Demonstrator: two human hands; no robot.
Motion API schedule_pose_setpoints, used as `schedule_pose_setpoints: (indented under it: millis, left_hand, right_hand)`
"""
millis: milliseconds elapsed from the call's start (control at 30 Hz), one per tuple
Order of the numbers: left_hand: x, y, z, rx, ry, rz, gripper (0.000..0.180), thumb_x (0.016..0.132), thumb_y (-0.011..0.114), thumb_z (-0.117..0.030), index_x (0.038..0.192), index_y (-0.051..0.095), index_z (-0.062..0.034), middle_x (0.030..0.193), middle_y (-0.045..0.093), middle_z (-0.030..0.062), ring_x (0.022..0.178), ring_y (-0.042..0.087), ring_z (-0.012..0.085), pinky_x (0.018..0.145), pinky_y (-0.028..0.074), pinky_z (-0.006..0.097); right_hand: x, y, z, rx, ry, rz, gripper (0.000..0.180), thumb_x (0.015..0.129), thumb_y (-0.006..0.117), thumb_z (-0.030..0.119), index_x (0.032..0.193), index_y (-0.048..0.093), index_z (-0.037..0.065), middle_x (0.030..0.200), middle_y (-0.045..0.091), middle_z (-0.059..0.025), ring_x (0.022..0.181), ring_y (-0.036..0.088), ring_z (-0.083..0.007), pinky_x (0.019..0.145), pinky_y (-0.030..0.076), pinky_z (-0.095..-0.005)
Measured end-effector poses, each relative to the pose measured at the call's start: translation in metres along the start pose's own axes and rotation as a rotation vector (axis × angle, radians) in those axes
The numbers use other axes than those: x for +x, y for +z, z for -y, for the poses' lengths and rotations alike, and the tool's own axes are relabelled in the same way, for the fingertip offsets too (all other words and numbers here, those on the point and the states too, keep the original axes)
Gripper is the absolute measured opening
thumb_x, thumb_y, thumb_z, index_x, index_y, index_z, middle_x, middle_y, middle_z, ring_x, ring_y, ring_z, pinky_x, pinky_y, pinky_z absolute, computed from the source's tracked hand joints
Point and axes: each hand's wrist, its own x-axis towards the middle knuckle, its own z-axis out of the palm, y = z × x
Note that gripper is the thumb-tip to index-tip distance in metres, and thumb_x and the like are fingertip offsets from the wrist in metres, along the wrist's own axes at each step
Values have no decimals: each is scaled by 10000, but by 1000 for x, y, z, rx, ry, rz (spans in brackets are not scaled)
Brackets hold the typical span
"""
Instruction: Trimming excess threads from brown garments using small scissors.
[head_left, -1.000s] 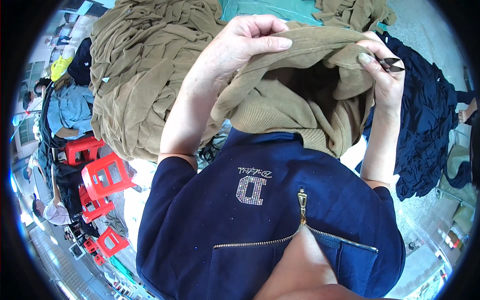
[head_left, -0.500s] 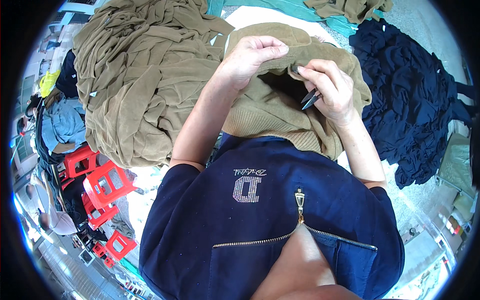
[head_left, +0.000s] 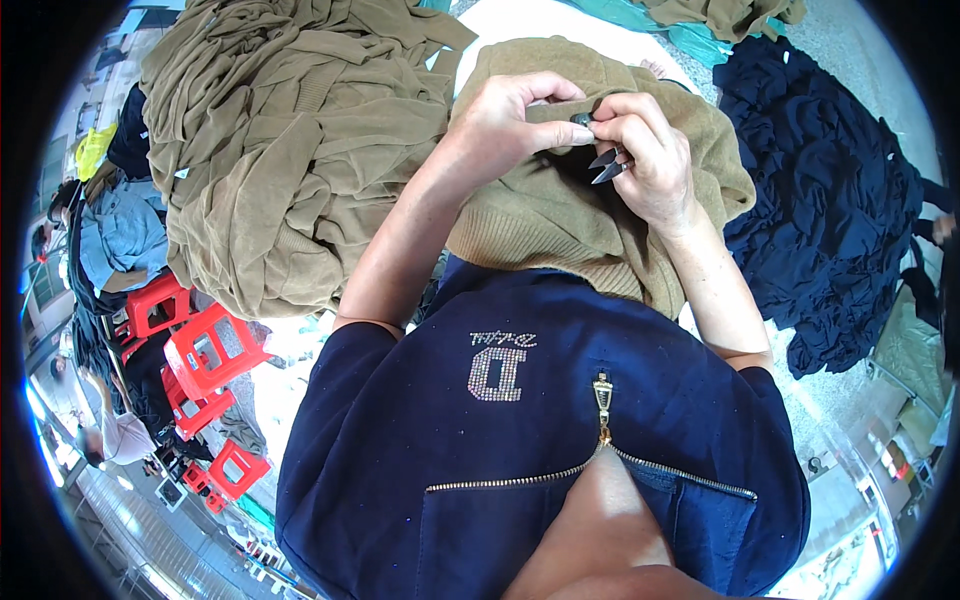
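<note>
A brown knit garment [head_left: 560,215] with ribbed edging lies bunched in front of me. My left hand [head_left: 515,120] pinches its edge between thumb and fingers. My right hand [head_left: 650,155] has small dark thread snips [head_left: 607,168] tucked in it, their pointed blades sticking out toward the lower left. Its fingertips meet my left thumb at a small dark round piece [head_left: 582,119] that looks like a button. Folds and fingers partly hide how that piece sits on the cloth.
A large heap of brown garments [head_left: 290,150] rises on the left. Dark navy garments [head_left: 820,200] are piled at the right. Red plastic stools [head_left: 215,350] stand at the lower left, near blue-grey cloth [head_left: 125,240]. Green sheeting [head_left: 700,42] lies at the far side.
My left thumb has come down and right to meet the right fingertips at the dark round piece. My right hand has shifted slightly up and left, and the garment opening has closed up.
</note>
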Motion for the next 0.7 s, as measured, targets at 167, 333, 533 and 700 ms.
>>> schedule_pose_setpoints:
  millis: [167,333,533,700]
  left_hand:
    - [-4,4,-9,303,259,-81,290,781,760,-93,1034,665,12,926,688,95,857,660,180,785,519,292]
    - [-6,9,-3,389,310,-98,241,798,734,-113,994,650,-2,888,652,148,827,667,296,695,527,361]
    - [-3,15,7,383,330,-130,238,795,736,-102,988,657,12,878,646,112,815,655,244,695,514,329]
    - [-1,15,13,406,315,-29,257,824,715,-143,1019,647,11,839,596,126,761,624,263,670,492,350]
  right_hand:
    - [7,-1,6,316,454,0,468,659,699,-76,1088,589,75,1139,619,-73,735,649,-160,618,503,-285]
    - [-1,6,-6,209,369,47,271,752,662,-29,1001,612,67,846,639,-89,768,666,-225,645,514,-310]
    - [-9,11,-7,342,446,-24,264,778,581,-81,1005,588,54,812,621,-50,651,625,-124,556,490,-259]
    - [-16,12,-12,467,525,16,273,796,545,-94,1024,571,54,818,623,-35,585,582,-66,485,463,-229]
